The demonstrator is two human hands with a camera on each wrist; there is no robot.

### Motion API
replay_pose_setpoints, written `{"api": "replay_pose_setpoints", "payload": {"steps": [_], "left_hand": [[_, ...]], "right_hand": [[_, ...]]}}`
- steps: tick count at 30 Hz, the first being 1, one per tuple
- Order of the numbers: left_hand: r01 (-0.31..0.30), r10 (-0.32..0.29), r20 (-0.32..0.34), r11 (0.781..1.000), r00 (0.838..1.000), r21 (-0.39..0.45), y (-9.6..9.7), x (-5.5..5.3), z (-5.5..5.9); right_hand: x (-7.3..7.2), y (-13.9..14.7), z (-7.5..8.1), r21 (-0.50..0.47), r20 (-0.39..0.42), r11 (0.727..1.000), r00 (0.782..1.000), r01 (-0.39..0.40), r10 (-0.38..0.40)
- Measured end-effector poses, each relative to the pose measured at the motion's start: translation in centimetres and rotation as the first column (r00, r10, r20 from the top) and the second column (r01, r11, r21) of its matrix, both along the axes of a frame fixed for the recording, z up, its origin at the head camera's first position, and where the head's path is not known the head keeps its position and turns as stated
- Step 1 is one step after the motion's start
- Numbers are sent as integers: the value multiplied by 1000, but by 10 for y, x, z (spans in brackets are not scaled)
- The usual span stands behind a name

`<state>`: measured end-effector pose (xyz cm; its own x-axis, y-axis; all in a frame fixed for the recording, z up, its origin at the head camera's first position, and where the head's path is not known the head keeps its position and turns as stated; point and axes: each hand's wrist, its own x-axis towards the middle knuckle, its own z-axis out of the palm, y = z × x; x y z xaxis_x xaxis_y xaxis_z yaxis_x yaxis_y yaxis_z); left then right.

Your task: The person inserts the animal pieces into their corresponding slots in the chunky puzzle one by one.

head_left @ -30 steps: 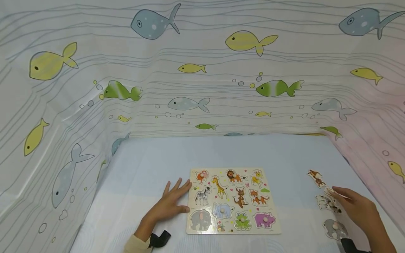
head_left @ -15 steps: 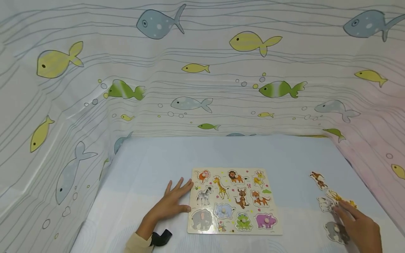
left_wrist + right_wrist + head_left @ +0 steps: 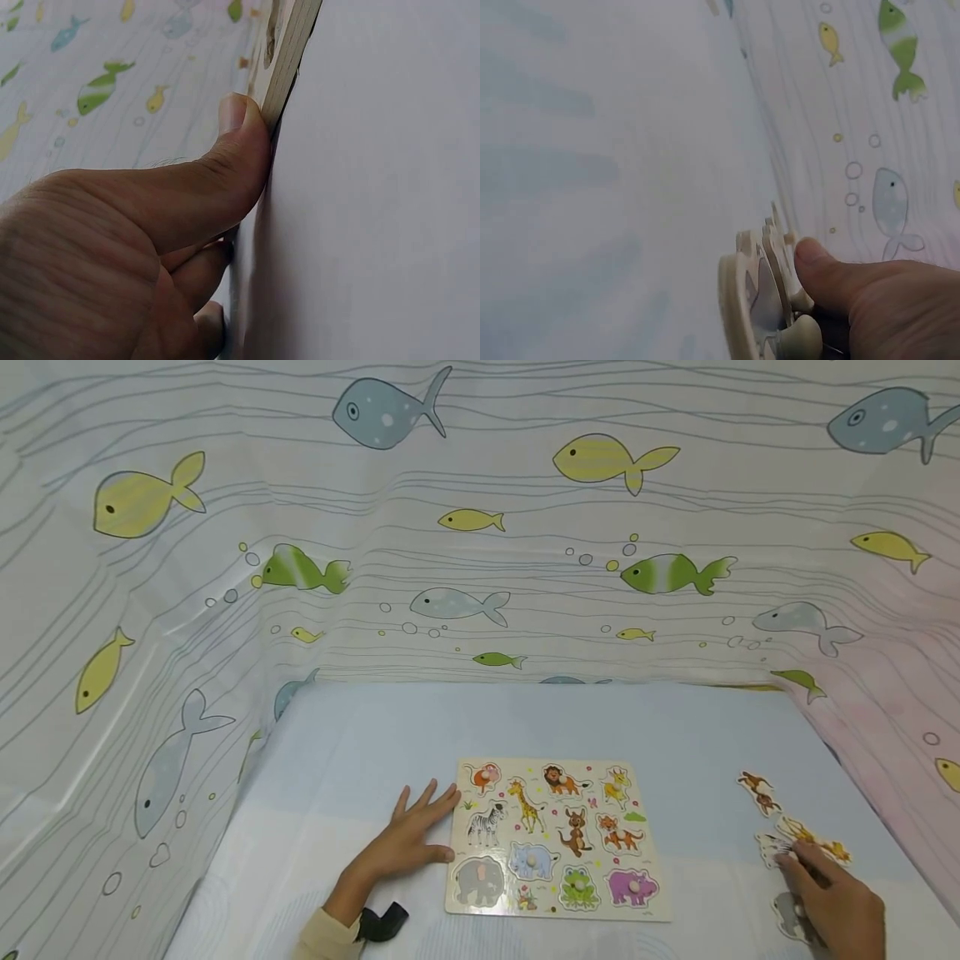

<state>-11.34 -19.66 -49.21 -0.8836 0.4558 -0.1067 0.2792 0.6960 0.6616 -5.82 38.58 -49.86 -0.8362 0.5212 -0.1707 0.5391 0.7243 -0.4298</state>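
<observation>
A wooden animal puzzle board lies flat on the table. My left hand rests beside its left edge with fingers spread, the thumb and fingertips at the edge. In the left wrist view the left thumb presses against the board's side. Over at the right, my right hand pinches at the zebra puzzle piece, thumb and fingers curled over its right part. Partly under that hand lies the elephant piece. The giraffe piece is just behind the fingers, and the kangaroo piece lies farther back.
On the board, the lion, frog and hippo carry knobs; the elephant picture shows none. A fish-patterned cloth stands around the back and sides of the pale tabletop.
My right hand has let go of the giraffe piece, which now lies behind the zebra piece, and has moved slightly nearer and left onto the zebra piece. My left hand stays at the board.
</observation>
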Motion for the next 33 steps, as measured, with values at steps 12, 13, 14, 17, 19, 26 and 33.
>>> {"api": "replay_pose_setpoints", "payload": {"steps": [12, 13, 14, 17, 19, 26, 33], "left_hand": [[10, -10, -1, 1000, 1000, 20, -2, -1, -1], [10, -10, 0, 1000, 1000, 20, -2, -1, -1], [12, -12, -1, 1000, 1000, 16, -2, -1, -1], [16, -16, 0, 1000, 1000, 14, -1, -1, -1], [15, -15, 7, 1000, 1000, 9, -1, 0, -1], [11, -11, 12, 1000, 1000, -8, -1, 0, -1], [4, -4, 9, 1000, 1000, -16, -1, 0, 0]], "right_hand": [[-7, -5, -11, 48, -142, 998, 989, 35, -28], [-6, -5, -11, 49, -144, 998, 989, 37, -30], [-6, -6, -12, 47, -139, 998, 990, 38, -31], [-4, -6, -11, 43, -137, 998, 990, 39, -33], [-3, -7, -10, 37, -133, 999, 991, 35, -30], [-2, -16, -2, 12, -247, 1000, 969, 4, -1], [-9, -42, 11, 137, -431, 982, 885, -131, 178]]}}
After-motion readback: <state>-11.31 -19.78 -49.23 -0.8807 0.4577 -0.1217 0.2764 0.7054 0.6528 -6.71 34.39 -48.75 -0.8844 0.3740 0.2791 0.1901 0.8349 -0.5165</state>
